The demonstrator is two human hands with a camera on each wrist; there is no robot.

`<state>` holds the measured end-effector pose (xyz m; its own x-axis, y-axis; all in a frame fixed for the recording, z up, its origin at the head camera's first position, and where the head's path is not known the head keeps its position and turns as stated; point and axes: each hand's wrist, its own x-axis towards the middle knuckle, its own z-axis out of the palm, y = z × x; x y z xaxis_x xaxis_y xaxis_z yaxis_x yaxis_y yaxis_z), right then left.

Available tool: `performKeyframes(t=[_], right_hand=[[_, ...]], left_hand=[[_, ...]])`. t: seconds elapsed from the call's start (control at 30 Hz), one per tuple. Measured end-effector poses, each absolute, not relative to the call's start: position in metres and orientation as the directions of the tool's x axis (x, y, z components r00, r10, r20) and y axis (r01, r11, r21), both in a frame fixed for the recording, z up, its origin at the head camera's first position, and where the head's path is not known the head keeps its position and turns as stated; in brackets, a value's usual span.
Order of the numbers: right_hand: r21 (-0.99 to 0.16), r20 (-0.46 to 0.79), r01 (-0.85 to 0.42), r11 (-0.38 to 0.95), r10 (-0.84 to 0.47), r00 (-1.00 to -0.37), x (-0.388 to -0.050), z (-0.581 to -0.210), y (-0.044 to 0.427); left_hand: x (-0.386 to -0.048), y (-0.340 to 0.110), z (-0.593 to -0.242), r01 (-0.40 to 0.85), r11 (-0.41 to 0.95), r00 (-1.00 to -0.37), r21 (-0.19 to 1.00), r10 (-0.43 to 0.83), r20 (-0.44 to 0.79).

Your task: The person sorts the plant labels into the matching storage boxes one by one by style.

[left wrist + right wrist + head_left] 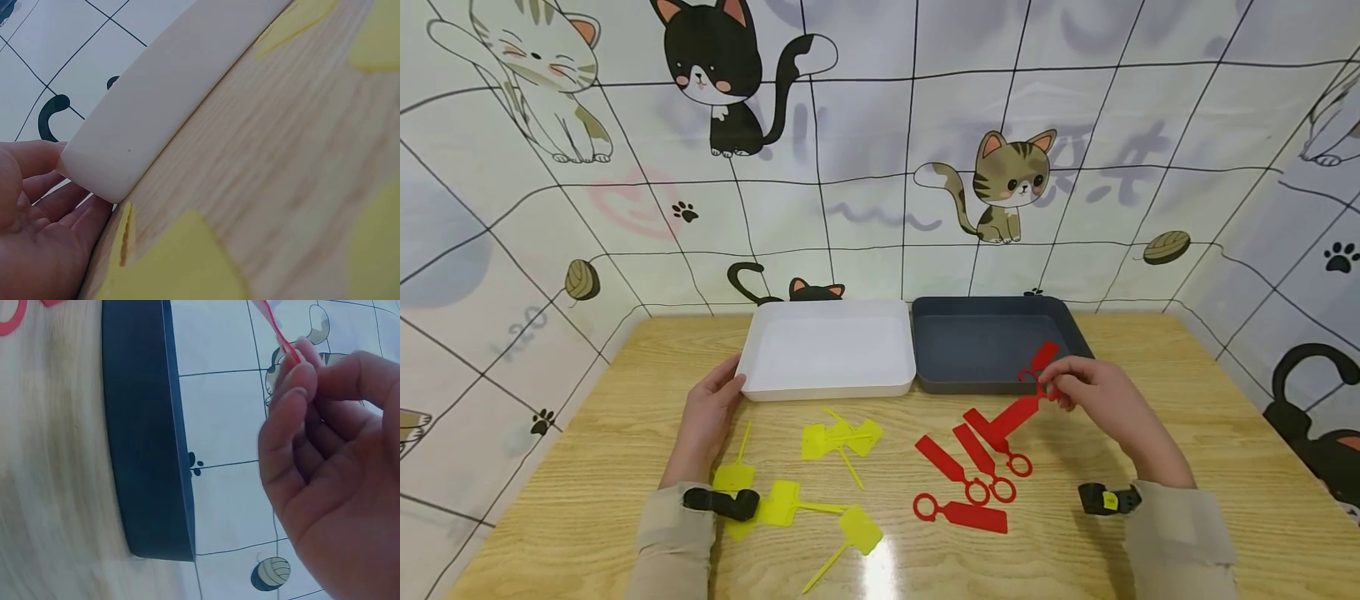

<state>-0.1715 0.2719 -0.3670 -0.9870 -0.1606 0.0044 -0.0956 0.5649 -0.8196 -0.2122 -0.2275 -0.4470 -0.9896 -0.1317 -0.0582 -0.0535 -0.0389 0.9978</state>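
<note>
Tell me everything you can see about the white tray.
The white tray is a shallow, open-topped rectangle with rounded corners and smooth, low walls, apparently plastic. It lies flat on the wooden table, just left of the dark tray. The left hand holds its near left corner. The left wrist view shows a tiny dark speck on its outer wall.

Cat-printed backdrop [865, 204] behind wooden table [970, 568]

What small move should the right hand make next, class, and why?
Probably ease the red tag forward and lower it into the dark tray: the right hand pinches it close to that tray's near edge, while the left hand touches the white tray.
</note>
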Motion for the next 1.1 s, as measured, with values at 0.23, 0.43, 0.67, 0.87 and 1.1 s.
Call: performKeyframes(t=[0.23, 0.43, 0.67, 0.87, 1.1], right_hand=[[-0.881, 0.091, -0.102, 0.463, -0.045, -0.995, -0.173, -0.375, 0.271], [-0.918, 0.124, -0.085, 0.388, 0.077, -0.989, -0.180, -0.387, 0.271], [-0.927, 0.091, -0.015, 0.374, 0.186, -0.978, -0.196, -0.418, 0.283], [-0.949, 0.091, -0.029, 0.315, 0.183, -0.979, -0.212, -0.453, 0.304], [-0.970, 0.059, -0.015, 0.243, 0.174, -0.983, -0.209, -0.457, 0.306]], left_hand=[[-0.212, -0.226, -0.445, -0.062, -0.031, -0.987, 0.998, -0.146, -0.066], [-0.211, -0.226, -0.445, -0.054, -0.021, -0.987, 0.998, -0.147, -0.057], [-0.212, -0.227, -0.446, -0.045, -0.039, -0.990, 0.998, -0.134, -0.049], [-0.211, -0.227, -0.445, -0.032, -0.037, -0.991, 0.999, -0.129, -0.037], [-0.211, -0.227, -0.445, -0.040, -0.031, -0.990, 0.999, -0.132, -0.044]])
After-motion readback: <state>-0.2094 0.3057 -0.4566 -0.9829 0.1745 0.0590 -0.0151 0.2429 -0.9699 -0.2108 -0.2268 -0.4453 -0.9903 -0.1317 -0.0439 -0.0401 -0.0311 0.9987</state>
